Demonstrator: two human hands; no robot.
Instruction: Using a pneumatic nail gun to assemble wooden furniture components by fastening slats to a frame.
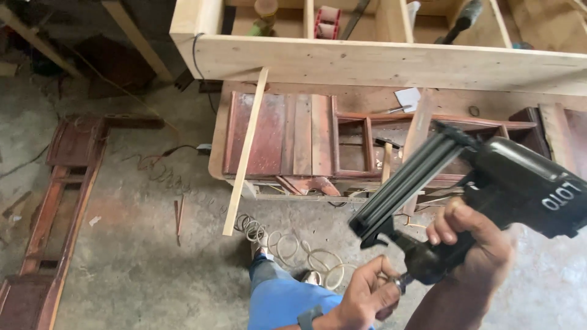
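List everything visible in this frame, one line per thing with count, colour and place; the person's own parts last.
nail gun: one, black, lower right, held in the air
coiled air hose: one, pale translucent, on the floor at bottom centre
thin wood strip: one, light, leaning from the floor against the bench
reddish-brown panel: one, lying on the bench, centre
pale wood frame: one, unfinished, across the top, small items inside
dark red frame piece: one, on the concrete floor at left
right hand: wrapped around the nail gun's grip
left hand: fingers at the fitting under the grip
blue trouser leg: one, bottom centre
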